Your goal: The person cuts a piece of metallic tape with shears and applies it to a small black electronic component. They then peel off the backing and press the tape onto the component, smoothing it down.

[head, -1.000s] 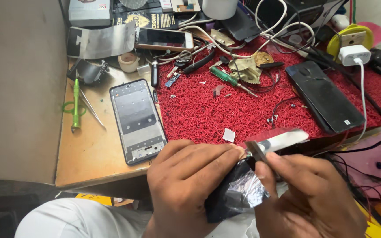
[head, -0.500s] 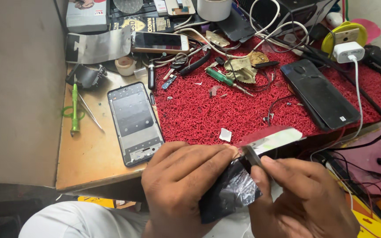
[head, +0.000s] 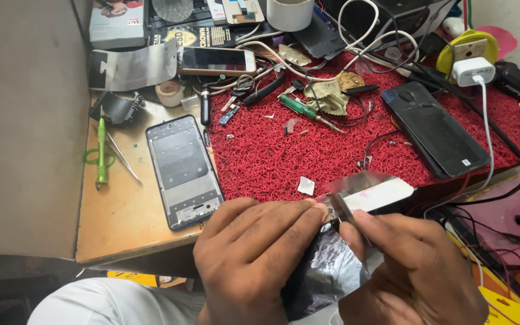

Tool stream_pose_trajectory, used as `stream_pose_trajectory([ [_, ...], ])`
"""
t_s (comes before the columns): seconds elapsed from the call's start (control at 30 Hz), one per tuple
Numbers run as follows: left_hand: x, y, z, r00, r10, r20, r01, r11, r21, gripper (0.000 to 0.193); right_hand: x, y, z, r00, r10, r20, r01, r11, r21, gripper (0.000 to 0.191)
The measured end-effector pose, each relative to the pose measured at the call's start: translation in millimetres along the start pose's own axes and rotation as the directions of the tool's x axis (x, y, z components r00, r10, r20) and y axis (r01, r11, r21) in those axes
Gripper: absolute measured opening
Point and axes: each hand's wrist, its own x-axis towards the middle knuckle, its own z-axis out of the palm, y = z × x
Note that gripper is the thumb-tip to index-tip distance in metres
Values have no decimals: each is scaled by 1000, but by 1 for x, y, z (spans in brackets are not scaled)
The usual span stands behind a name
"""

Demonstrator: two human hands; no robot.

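Crinkled black foil-like film [head: 323, 277], glossy and creased, sits just off the near edge of the surface, pinched between both hands over the person's lap. The left hand [head: 254, 253] clamps its upper edge with fingers curled flat on it; the right hand [head: 416, 271] has its grip closed narrow on a thin metal blade tool [head: 345, 212], whose blurred tip meets the film beside a white strip [head: 380, 194].

Risks, as I judge them: the film looks thin and could tear or wrinkle further if the blade digs in rather than slides; the blade points toward the left fingertips, so a slip could nick them.

On the surface, a coarse red looped mat [head: 272, 156] carries a black phone [head: 434, 129] with a smooth back, a green-handled screwdriver [head: 305, 112] and tangled cables. A bare phone frame [head: 183, 170], grey and rectangular, lies on plain wood near the mat's left edge, with a green tool [head: 101, 153] further left.
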Motion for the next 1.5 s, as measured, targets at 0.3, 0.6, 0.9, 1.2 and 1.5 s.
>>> stream_pose_trajectory([
  [0.3,-1,0,2,1000,-26,-9,25,999,-40,33,-10,63,-29,954,22,300,-7,999,-53,44],
  [0.6,-3,0,3,999,-49,-2,49,997,-59,31,-9,41,-28,967,-118,227,134,989,-55,56],
  [0.9,-6,1,9,998,-62,-7,61,995,-83,34,-7,36,-15,937,-302,175,316,947,-62,50],
  [1.2,-20,-7,14,979,-182,88,197,954,-225,42,-8,3,-2,994,-48,-102,13,947,-321,27],
  [1.5,-13,-1,11,987,-129,98,151,954,-260,43,6,-15,-6,997,-28,-77,16,988,-156,26],
])
